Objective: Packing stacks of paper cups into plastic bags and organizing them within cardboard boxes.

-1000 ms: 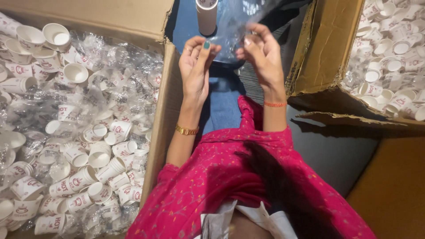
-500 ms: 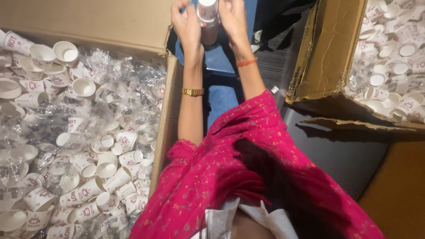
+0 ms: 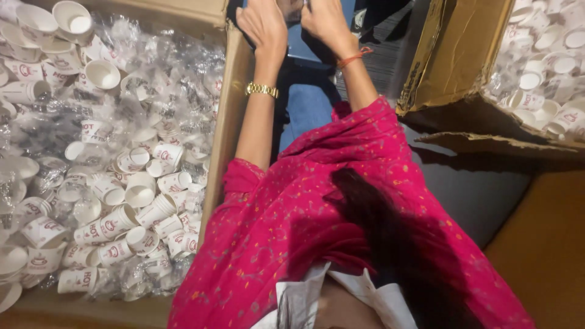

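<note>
Both hands are stretched out to the far edge of the view, close together over a strip of blue cloth. The left hand (image 3: 263,24) is seen from the back, its fingers curled forward around something at the top edge. The right hand (image 3: 326,21) is beside it, fingers also bent inward. Between them a small part of a clear plastic wrapper (image 3: 291,9) shows, and both hands seem to pinch it; the frame cuts off the fingertips, so I cannot tell how tight the hold is or whether cups are inside it.

A gold watch (image 3: 262,90) sits on the left wrist and an orange thread (image 3: 350,59) on the right. The pink sleeves (image 3: 341,183) fill the near middle of the view.

On the left a large cardboard box (image 3: 228,122) holds a heap of loose white paper cups (image 3: 128,183) with red print, mixed with crumpled clear wrappers. On the right a second cardboard box (image 3: 457,55), its flap bent outward, holds more of the same cups (image 3: 542,61).

Judging from this, the step in hand is the handling of one wrapper held between the two hands, between the two boxes. The next move, as I judge it, calls for a firm two-handed pinch and a steady pull, with both hands kept close together so that the thin plastic does not slip.
</note>
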